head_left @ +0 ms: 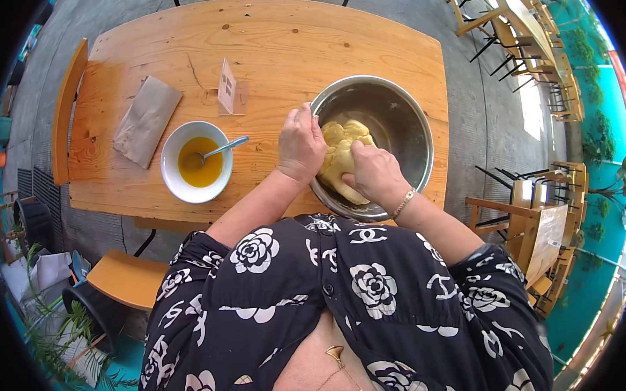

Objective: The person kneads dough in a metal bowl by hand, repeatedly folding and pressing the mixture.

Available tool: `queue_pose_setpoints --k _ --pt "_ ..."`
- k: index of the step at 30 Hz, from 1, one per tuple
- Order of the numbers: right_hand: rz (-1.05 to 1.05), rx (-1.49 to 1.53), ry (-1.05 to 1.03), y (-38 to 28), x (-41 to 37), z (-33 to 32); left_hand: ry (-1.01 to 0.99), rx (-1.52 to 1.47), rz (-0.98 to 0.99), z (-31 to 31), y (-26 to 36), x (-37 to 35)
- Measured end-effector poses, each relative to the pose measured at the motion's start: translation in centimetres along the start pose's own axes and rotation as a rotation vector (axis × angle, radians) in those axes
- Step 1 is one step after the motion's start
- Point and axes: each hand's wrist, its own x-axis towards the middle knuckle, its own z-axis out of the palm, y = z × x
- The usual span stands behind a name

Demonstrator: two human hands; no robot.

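Observation:
A large metal bowl (407, 116) stands on the wooden table, with a lump of yellow dough (339, 158) against its left side. My right hand (380, 174) is inside the bowl, its thumb and fingers gripping the dough. At the bowl's left rim, my left hand (303, 142) is held upright with its fingers together, its fingertips at the rim; its palm side is hidden. Left of my forearm sits a white bowl (169, 163) of yellow-orange liquid (196, 175), with a spoon (226, 147) resting in it.
On the wooden table (284, 47) are a folded brown paper (147, 122) and a small clear stand with a card (227, 90). A chair (69, 111) touches the left edge. Another seat (128, 280) is at the near left. More tables and chairs stand at the right.

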Motion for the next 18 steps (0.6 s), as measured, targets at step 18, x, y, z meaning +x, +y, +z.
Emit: queue_pose_setpoints --k 18 --pt "0.470 0.483 0.256 5.9 9.6 1.3 -0.002 0.005 0.003 -0.1 0.6 -0.1"
